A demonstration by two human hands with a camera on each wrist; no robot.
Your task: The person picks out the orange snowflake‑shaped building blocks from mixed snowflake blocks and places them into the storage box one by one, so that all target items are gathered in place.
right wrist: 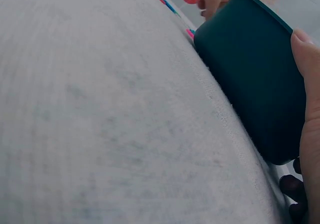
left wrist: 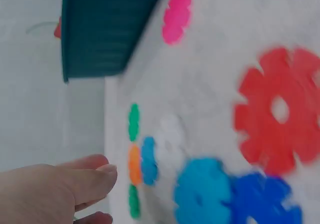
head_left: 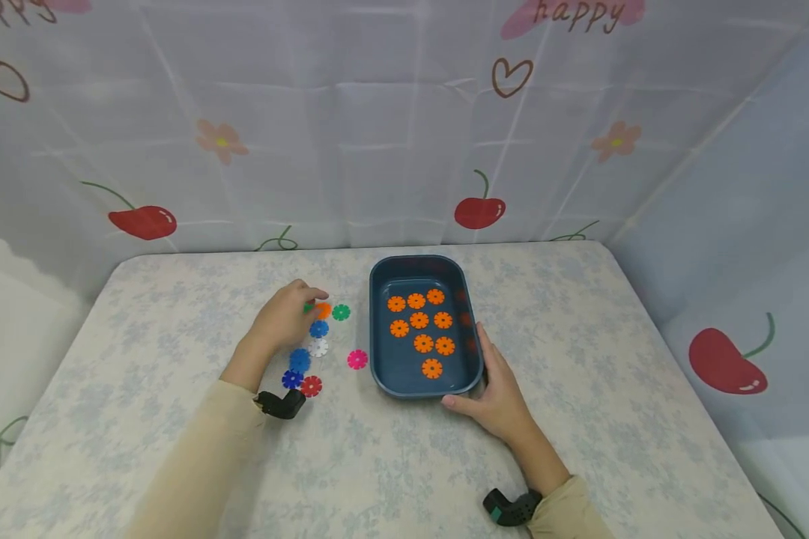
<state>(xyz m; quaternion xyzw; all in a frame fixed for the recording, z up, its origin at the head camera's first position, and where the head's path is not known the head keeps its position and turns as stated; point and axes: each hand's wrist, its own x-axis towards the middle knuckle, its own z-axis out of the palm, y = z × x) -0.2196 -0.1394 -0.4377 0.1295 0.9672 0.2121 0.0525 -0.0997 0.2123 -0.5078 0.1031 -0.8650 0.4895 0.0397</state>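
Observation:
My left hand (head_left: pixel 285 314) hovers at the left group of snowflake-shaped plastic discs. Its thumb and fingertips are close to an orange disc (head_left: pixel 323 311); in the left wrist view a small gap shows between the fingertips and that orange disc (left wrist: pixel 134 164). Green discs lie on both sides of it, one of them a green disc (head_left: pixel 341 312) to the right. A dark blue plastic bin (head_left: pixel 392 385) stands right of the group, with several orange discs (head_left: pixel 419 320) flat on its floor. My right hand (head_left: pixel 495 393) grips the bin's near right corner, thumb (right wrist: pixel 302 47) at the rim.
Toward me from the orange disc lie blue discs (head_left: pixel 300 360), a white disc (head_left: pixel 318 347) and a red disc (head_left: pixel 311 386). A pink disc (head_left: pixel 357 359) is between them and the bin. A printed curtain (head_left: pixel 377 150) hangs behind the table (head_left: pixel 391 479).

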